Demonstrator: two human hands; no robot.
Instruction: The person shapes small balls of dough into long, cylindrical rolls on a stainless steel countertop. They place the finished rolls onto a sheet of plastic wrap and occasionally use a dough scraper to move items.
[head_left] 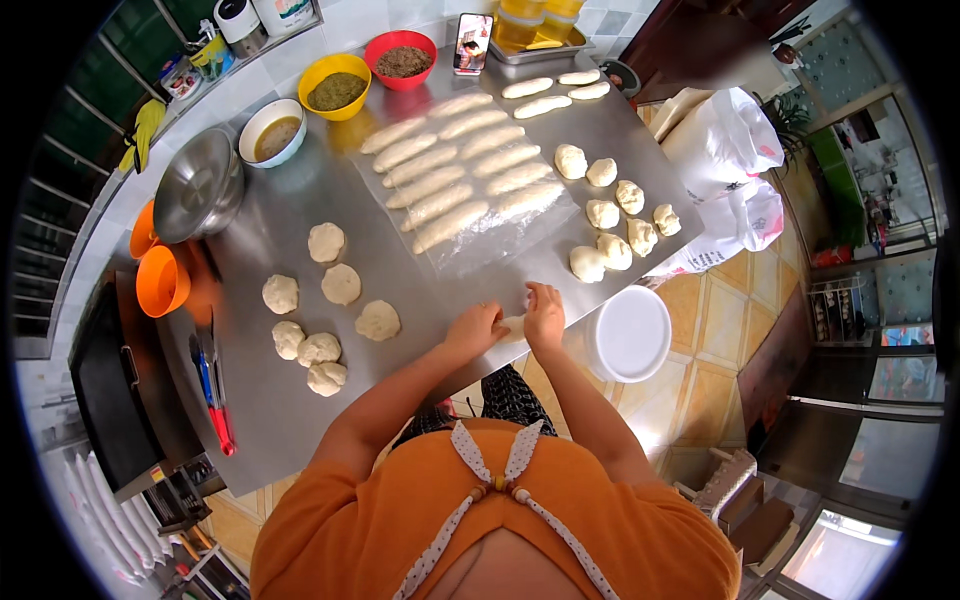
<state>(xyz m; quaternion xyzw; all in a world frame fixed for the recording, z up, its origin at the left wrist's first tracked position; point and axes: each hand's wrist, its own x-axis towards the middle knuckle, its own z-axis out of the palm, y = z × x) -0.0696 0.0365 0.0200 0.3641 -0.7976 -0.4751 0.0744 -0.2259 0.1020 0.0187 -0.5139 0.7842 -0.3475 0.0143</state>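
Note:
At the near edge of the steel table, a small piece of pale dough point(514, 328) lies between my hands. My left hand point(477, 328) is closed on its left end with the fingers curled. Around its right end, my right hand point(544, 316) is closed too, and both hands hide much of the piece. Beyond them, two columns of long dough rolls point(428, 186) rest under clear plastic film point(470, 255). Several round dough balls point(341, 284) sit to the left, and rougher dough lumps point(602, 214) to the right. More rolls point(541, 106) lie uncovered at the far right.
Along the back stand a yellow bowl point(335, 104) of green filling, a red bowl point(402, 78) of brown filling and a phone point(473, 44). Metal bowls point(200, 190) and red-handled tongs point(218, 425) are at left. A white-lidded bucket point(630, 334) stands right of the table.

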